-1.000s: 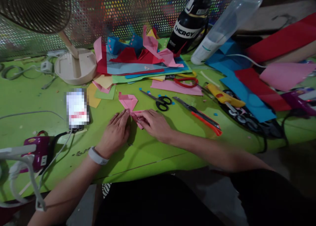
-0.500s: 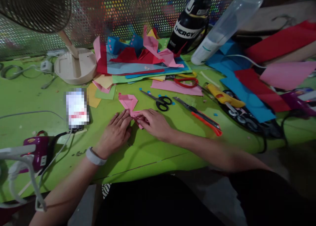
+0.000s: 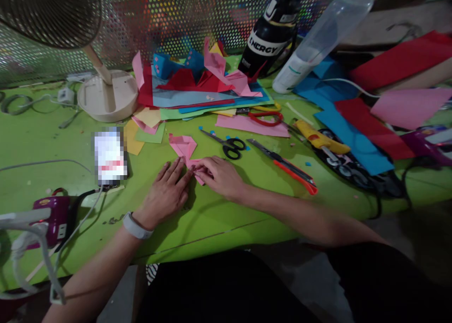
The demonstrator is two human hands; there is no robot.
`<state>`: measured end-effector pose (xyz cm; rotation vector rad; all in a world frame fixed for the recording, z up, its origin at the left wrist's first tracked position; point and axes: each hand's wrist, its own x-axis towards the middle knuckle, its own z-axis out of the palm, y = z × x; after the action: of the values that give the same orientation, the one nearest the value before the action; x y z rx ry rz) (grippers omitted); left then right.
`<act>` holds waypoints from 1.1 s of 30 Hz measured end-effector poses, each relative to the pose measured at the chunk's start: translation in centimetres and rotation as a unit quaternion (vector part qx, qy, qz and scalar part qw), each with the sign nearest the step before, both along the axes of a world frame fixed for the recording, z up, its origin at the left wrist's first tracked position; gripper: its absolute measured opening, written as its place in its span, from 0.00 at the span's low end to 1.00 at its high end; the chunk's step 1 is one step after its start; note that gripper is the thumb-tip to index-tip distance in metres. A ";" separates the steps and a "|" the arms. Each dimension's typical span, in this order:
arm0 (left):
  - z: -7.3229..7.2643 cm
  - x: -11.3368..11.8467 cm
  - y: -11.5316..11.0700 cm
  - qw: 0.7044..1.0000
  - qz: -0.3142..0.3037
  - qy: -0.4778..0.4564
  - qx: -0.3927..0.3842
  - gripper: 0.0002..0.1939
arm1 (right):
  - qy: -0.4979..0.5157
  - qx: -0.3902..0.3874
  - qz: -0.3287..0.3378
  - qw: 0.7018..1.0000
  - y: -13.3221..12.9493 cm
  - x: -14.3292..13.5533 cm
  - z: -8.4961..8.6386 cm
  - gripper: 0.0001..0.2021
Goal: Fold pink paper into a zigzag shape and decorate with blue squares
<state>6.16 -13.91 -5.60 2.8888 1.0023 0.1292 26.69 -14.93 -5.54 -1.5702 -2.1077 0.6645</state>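
A folded piece of pink paper (image 3: 183, 146) lies on the green table in front of me, its far part wide and its near part narrow. My left hand (image 3: 166, 187) rests palm down with fingers stretched out, the fingertips touching the paper's near left edge. From the right, my right hand (image 3: 221, 177) pinches the near part between thumb and fingers, which partly cover it. Just beyond that hand are black-handled scissors (image 3: 231, 147), and to its right lies a red-orange box cutter (image 3: 294, 174).
Folded paper shapes (image 3: 187, 78) sit on stacked coloured sheets at the back, beside a black bottle (image 3: 261, 50). A fan base (image 3: 108, 94) and a phone (image 3: 110, 156) stand left. Red-handled scissors (image 3: 266, 118), a yellow-handled tool (image 3: 321, 137) and blue paper strips (image 3: 367, 149) lie right.
My left hand's fingers have straightened and spread a little, with the index fingertip now nearer my right fingers. The right hand and the pink paper stay almost in place.
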 end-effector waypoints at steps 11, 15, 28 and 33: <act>-0.2 0.1 -0.1 1.000 0.008 -0.014 0.006 0.26 | 0.001 0.013 0.008 1.000 0.0 0.1 -0.1 0.07; 0.0 0.2 -0.1 1.000 0.008 -0.003 0.008 0.26 | 0.003 0.012 0.005 1.000 0.1 0.0 0.0 0.07; -0.2 0.1 -0.2 0.999 0.020 -0.048 -0.001 0.30 | 0.002 0.001 0.007 1.000 0.0 0.0 0.1 0.06; -0.2 0.1 -0.3 0.997 0.020 -0.068 -0.010 0.27 | 0.001 0.000 0.004 1.000 0.1 0.0 0.1 0.06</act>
<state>6.21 -14.19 -5.77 2.7992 1.0299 0.3118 26.67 -14.86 -5.49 -1.5614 -2.1138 0.6691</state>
